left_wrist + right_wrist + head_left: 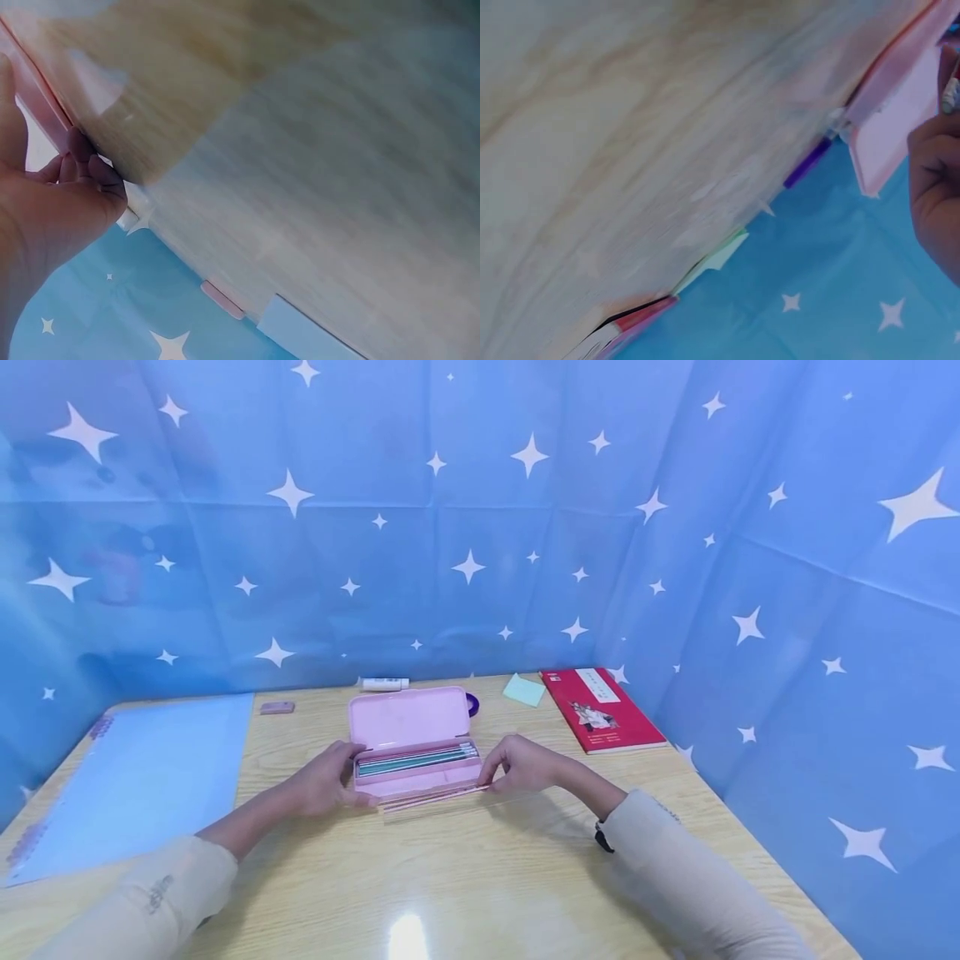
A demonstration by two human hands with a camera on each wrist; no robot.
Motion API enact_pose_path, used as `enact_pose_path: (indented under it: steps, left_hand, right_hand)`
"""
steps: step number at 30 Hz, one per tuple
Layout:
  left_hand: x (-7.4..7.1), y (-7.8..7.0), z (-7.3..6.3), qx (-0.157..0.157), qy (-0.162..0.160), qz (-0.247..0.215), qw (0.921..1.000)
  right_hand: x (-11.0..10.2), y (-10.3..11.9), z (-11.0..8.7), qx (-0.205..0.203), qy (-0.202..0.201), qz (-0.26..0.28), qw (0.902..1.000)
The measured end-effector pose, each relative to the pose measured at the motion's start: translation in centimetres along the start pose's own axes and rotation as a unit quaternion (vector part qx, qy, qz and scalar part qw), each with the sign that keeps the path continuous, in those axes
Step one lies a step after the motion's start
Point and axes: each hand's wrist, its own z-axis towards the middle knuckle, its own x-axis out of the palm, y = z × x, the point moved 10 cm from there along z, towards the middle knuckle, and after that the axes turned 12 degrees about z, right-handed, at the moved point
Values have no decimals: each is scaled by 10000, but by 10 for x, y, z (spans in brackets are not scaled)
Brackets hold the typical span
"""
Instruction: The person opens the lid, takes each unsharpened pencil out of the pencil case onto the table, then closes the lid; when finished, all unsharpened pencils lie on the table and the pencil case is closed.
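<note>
A pink pencil case [408,720] lies on the table with its lid raised at the back. Several green pencils [416,762] lie side by side in its rear compartment. My left hand [327,779] grips the case's left end, thumb at the front corner and fingers toward the hinge; in the left wrist view the hand [56,199] curls at the case's edge. With fingertips and thumb, my right hand [525,764] pinches the right end of a thin pencil [435,797] along the case's front edge. In the right wrist view a silvery pencil end [952,94] shows at the fingers.
Behind the case are a white tube [385,684] and a purple tape roll [472,704]. A pink eraser [277,707] and a large pale blue sheet [150,777] lie left. Green sticky notes [524,690] and a red book [602,710] lie right, before a starry blue curtain [480,527].
</note>
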Motion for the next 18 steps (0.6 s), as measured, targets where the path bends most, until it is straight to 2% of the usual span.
enact_pose_path:
  steps: [5, 10, 15, 18]
  left_hand:
    - [0, -1, 1, -4, 31, -28, 10000]
    - [1, -4, 2, 32, 91, -111, 9999]
    - [2, -2, 0, -40, 109, -45, 9999]
    - [1, 0, 0, -63, 76, -47, 9999]
  right_hand:
    - [-1, -6, -4, -33, -77, 48, 10000]
    - [-2, -7, -10, -237, -254, 93, 9994]
    - [0, -8, -11, -375, -284, 347, 9983]
    - [0, -10, -10, -339, -363, 320, 9983]
